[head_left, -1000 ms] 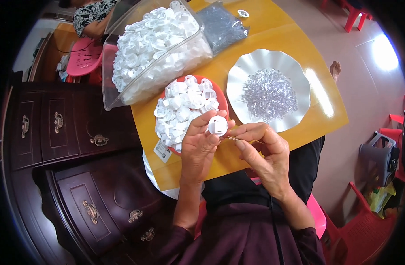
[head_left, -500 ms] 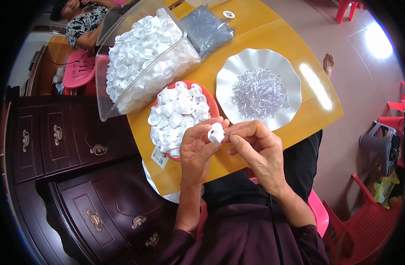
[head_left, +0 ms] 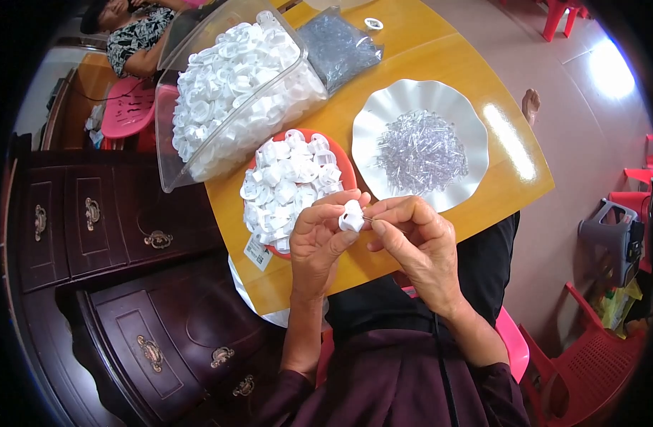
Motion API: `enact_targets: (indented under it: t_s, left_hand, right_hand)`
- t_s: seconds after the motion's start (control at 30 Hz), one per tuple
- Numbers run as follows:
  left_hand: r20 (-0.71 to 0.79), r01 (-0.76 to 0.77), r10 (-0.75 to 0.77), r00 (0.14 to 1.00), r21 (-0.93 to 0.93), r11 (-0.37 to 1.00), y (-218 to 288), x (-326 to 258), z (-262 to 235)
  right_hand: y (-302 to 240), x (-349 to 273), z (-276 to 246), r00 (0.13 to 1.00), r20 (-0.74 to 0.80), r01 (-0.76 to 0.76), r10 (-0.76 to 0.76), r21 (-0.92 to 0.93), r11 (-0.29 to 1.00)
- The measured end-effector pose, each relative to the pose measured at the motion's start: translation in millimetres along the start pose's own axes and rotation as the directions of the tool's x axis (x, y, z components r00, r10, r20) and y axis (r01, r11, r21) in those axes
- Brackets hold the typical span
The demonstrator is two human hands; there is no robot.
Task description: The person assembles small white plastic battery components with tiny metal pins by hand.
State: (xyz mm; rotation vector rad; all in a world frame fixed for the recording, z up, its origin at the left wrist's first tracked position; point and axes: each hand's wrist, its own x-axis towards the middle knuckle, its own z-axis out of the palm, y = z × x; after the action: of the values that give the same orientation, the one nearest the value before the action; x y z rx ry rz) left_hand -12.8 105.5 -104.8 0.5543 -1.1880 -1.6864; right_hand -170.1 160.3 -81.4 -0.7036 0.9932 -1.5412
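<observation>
– Hands?
– My L hand [head_left: 313,242] pinches the white piece [head_left: 352,215], approx 4 o'clock from the red bowl [head_left: 349,171]; my R hand [head_left: 426,256] grips a thin pin [head_left: 367,218].
– Risk?
– Pin could slip or bend, prob. if my R pinch skews.
– Pointing?
– Pin's long axis: approx 9–3 o'clock, far tip twd 9; piece's axis, can't tell.

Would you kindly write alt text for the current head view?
A person's left hand holds a small white plastic part while the right hand pinches a thin rod beside it. On the yellow table sit a round red bowl of similar white parts, a clear rectangular plastic bin heaped with more, and a white wavy-rimmed plate of slender clear pieces.
</observation>
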Motion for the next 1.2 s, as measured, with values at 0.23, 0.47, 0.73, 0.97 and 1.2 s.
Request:
enact_targets:
  t_s: [0.23, 0.47, 0.73, 0.97, 1.2]
  left_hand:
    - [0.021, -0.044, 0.043, 0.999, 0.079, 0.996, 1, -1, -4]
    - [0.029, -0.059, 0.056, 0.998, 0.114, 0.992, 6, 0, -2]
    - [0.025, -0.063, 0.061, 0.998, 0.126, 0.99, 5, -1, -4]
    - [0.071, -0.102, 0.09, 0.993, 0.188, 0.977, 8, 1, -2]
    - [0.101, -0.097, 0.075, 0.992, 0.235, 0.967, 11, 0, 0]
  right_hand:
    - [0, -1, 1, 1.0, -0.006, -0.016, 0.016, 0.004, 1.0]
    - [3, 0, -2, 1.0, -0.017, -0.003, 0.001, -0.12, 0.993]
    - [2, -1, -2, 1.0, -0.012, 0.01, -0.011, -0.094, 0.995]
    - [-3, -2, -1, 1.0, -0.021, 0.007, -0.01, -0.108, 0.994]
    - [-3, -3, -3, 0.994, -0.021, -0.1, 0.103, 0.111, 0.989]
